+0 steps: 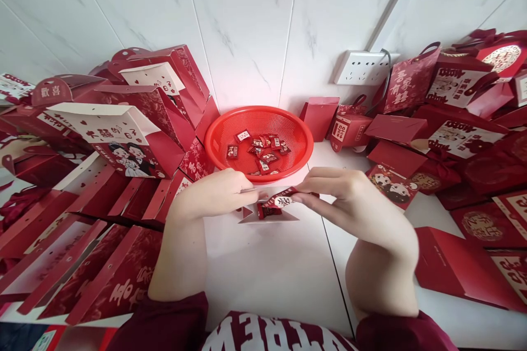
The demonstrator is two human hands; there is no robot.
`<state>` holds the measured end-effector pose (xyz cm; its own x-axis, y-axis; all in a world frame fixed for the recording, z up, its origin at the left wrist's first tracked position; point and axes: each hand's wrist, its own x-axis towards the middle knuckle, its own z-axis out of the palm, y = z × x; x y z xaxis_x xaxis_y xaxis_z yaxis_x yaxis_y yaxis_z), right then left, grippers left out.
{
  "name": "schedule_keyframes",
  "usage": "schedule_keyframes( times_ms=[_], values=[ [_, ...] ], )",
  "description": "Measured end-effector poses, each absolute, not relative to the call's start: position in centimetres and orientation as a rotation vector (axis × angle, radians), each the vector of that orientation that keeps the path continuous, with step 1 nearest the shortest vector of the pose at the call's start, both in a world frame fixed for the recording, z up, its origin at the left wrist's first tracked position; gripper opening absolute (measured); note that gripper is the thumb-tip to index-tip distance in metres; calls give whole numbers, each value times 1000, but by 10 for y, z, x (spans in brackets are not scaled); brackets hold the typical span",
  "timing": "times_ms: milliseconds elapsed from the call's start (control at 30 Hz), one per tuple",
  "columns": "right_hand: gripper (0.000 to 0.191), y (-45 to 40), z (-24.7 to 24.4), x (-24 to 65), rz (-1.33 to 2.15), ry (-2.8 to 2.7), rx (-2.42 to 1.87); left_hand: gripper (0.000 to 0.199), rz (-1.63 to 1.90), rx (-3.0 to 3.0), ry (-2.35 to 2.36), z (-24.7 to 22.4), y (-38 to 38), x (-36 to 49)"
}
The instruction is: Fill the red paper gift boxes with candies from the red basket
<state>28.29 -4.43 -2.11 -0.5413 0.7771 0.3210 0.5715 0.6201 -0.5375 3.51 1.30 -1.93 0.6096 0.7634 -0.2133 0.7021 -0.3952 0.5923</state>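
Observation:
In front of me, between my hands, is a small open candy box (286, 219) with red-wrapped candies (268, 210) inside. My left hand (220, 194) is closed at the box's left side, fingertips pinching its edge. With thumb and fingers, my right hand (343, 192) pinches a red and white panel printed "SWEET SUGAR" (282, 197) over the box's top. Whether that panel is joined to the box I cannot tell. Just behind my hands stands a red plastic basket (304, 145) with several wrapped candies (265, 151) in it.
Red gift boxes (127, 142) are stacked on the left, and open ones (119, 274) stand in rows nearer me. More red boxes (461, 137) are piled on the right. A power strip (362, 68) with a cable is against the tiled wall (247, 22).

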Motion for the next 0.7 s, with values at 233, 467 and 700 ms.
schedule_keyframes(
  times_ms=[233, 467, 700],
  values=[
    [35, -33, -34, 252, 658, -2400, -954, 45, 51, 2075, 1187, -16, 17, 32],
    [24, -31, -32, 270, 630, -2346, -1129, 45, 155, 2109, 1271, -22, 31, 29],
    [26, -23, -38, 275, 580, -2360, -1337, 46, 233, 2047, 1313, -28, 36, 25]
  ],
)
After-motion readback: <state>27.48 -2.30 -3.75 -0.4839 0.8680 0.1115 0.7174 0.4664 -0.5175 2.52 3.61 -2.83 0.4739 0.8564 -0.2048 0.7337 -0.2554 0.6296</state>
